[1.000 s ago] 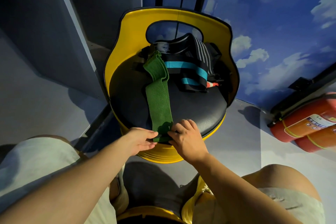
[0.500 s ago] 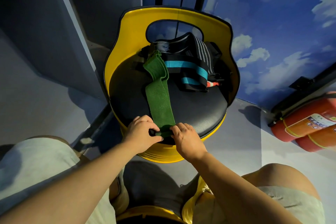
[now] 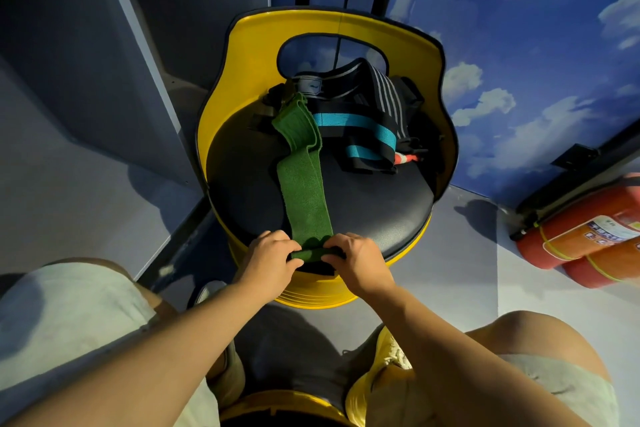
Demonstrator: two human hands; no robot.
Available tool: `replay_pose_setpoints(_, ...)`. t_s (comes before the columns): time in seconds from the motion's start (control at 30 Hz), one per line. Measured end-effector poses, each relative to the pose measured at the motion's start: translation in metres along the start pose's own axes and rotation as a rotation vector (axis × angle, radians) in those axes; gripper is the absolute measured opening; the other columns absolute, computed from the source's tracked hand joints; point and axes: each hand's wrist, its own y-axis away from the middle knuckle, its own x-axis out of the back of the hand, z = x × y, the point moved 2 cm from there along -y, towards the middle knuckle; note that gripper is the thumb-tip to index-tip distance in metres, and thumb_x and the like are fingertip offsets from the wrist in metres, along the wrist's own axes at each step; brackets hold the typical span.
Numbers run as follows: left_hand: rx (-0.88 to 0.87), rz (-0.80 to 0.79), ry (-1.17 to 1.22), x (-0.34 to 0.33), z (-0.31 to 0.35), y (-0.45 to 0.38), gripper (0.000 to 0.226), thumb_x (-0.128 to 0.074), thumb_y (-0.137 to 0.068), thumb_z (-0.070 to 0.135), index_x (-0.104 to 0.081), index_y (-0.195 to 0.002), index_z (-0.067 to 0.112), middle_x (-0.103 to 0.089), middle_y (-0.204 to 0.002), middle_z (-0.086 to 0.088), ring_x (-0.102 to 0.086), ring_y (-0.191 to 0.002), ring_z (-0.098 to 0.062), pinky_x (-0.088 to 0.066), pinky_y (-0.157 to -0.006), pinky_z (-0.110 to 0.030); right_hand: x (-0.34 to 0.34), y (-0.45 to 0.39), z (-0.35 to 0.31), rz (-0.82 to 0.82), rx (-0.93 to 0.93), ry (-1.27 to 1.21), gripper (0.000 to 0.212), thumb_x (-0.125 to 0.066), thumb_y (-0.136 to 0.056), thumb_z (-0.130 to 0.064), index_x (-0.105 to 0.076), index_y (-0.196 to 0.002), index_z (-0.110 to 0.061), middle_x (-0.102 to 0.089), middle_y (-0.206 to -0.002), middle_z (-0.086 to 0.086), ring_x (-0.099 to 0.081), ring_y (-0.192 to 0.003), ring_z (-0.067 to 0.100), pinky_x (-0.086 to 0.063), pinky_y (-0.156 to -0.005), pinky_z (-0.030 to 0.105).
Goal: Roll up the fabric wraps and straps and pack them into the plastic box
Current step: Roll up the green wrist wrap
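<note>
Yellow chair (image 3: 408, 45), black seat, centre. Sky-and-cloud mural wall (image 3: 519, 28) far right. Grey floor (image 3: 69, 191). Red fire extinguishers (image 3: 588, 236) lying right.

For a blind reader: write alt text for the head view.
Both hands, left hand and right hand, pinch the rolled near end of a green fabric strap on a black seat cushion. A pile of black and teal straps lies behind; red fire extinguishers rest right.

One head-worn camera looks steeply down, close over the yellow chair (image 3: 408, 55).
</note>
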Motion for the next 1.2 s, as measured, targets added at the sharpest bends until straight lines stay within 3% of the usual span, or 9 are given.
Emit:
replay_pose_setpoints(0.17, 0.032, 0.008, 0.192, 0.002, -0.002, 0.0, 0.026, -0.071, -0.093, 0.028, -0.074, -0.116, 0.016, -0.067, -0.102, 0.0, -0.062, -0.095, -0.02, -0.053, -0.086, -0.038, -0.004, -0.005, 0.002, -0.002, -0.029, -0.005, 0.023, -0.069, -0.092, -0.027, -0.075, -0.111, -0.016, -0.064, -0.097, 0.007, -0.062, -0.086, 0.028, -0.052, -0.077, 0.037)
replay_pose_setpoints(0.37, 0.059, 0.004, 0.182, 0.002, 0.001, -0.005, 0.013, -0.068, -0.094, 0.025, -0.056, -0.099, 0.026, -0.059, -0.087, 0.004, -0.057, -0.082, -0.02, -0.051, -0.071, -0.039, -0.002, -0.001, -0.005, 0.03, 0.037, 0.095, 0.031, -0.062, -0.098, -0.026, -0.065, -0.126, -0.014, -0.057, -0.108, 0.006, -0.063, -0.088, 0.028, -0.05, -0.075, 0.039)
replay_pose_setpoints(0.47, 0.092, 0.019, 0.201, 0.004, -0.001, -0.009, 0.006, -0.069, -0.093, 0.025, -0.063, -0.093, 0.027, -0.062, -0.087, 0.005, -0.061, -0.082, -0.019, -0.054, -0.071, -0.039, 0.0, 0.0, -0.007, 0.078, 0.132, 0.175, 0.018, -0.067, -0.094, -0.022, -0.067, -0.11, -0.014, -0.06, -0.091, 0.005, -0.061, -0.071, 0.029, -0.053, -0.06, 0.04)
replay_pose_setpoints(0.57, 0.087, 0.081, 0.192, 0.006, -0.001, -0.011, 0.005, -0.072, -0.091, 0.026, -0.07, -0.088, 0.024, -0.063, -0.089, 0.004, -0.062, -0.082, -0.018, -0.053, -0.069, -0.036, -0.001, 0.001, -0.003, 0.078, 0.194, 0.242, 0.018, -0.074, -0.09, -0.021, -0.072, -0.104, -0.01, -0.065, -0.089, 0.006, -0.06, -0.071, 0.026, -0.055, -0.06, 0.038)
replay_pose_setpoints(0.7, 0.006, 0.139, 0.12, 0.004, 0.0, -0.011, 0.014, -0.072, -0.092, 0.024, -0.079, -0.096, 0.013, -0.064, -0.097, -0.002, -0.062, -0.085, -0.022, -0.054, -0.075, -0.038, -0.002, 0.004, 0.0, -0.001, 0.197, 0.204, 0.036, -0.076, -0.086, -0.015, -0.069, -0.119, -0.004, -0.065, -0.119, 0.01, -0.064, -0.093, 0.028, -0.056, -0.083, 0.037)
replay_pose_setpoints(0.87, -0.155, 0.062, -0.076, -0.002, -0.001, -0.002, 0.037, -0.086, -0.076, 0.031, -0.076, -0.102, 0.007, -0.059, -0.091, -0.003, -0.06, -0.085, -0.027, -0.056, -0.078, -0.042, -0.003, 0.004, -0.004, 0.009, 0.185, 0.263, 0.034, -0.077, -0.084, -0.012, -0.07, -0.118, -0.009, -0.067, -0.099, 0.005, -0.065, -0.076, 0.026, -0.055, -0.063, 0.034)
replay_pose_setpoints(0.97, -0.216, 0.07, -0.169, -0.002, 0.001, 0.0, 0.04, -0.094, -0.064, 0.02, -0.077, -0.099, 0.008, -0.058, -0.087, -0.003, -0.061, -0.079, -0.026, -0.058, -0.074, -0.042, -0.003, 0.004, -0.007, 0.013, 0.188, 0.285, 0.035, -0.076, -0.085, -0.013, -0.069, -0.119, -0.01, -0.067, -0.092, 0.005, -0.063, -0.072, 0.026, -0.054, -0.062, 0.034)
replay_pose_setpoints(1.07, -0.233, 0.112, -0.176, -0.004, -0.001, 0.0, 0.035, -0.087, -0.073, 0.014, -0.077, -0.105, 0.007, -0.061, -0.09, -0.005, -0.063, -0.081, -0.028, -0.058, -0.076, -0.044, -0.005, 0.003, -0.006, 0.006, 0.184, 0.273, 0.031, -0.071, -0.089, -0.015, -0.068, -0.119, -0.007, -0.065, -0.094, 0.008, -0.061, -0.076, 0.027, -0.056, -0.066, 0.037)
replay_pose_setpoints(1.2, -0.098, 0.097, 0.017, 0.0, 0.0, 0.0, 0.03, -0.072, -0.089, 0.011, -0.068, -0.119, 0.011, -0.067, -0.105, -0.007, -0.062, -0.098, -0.027, -0.053, -0.088, -0.043, -0.006, 0.003, -0.004, 0.002, 0.169, 0.212, 0.026, -0.057, -0.097, -0.019, -0.068, -0.115, -0.004, -0.056, -0.103, 0.01, -0.054, -0.084, 0.028, -0.052, -0.072, 0.039)
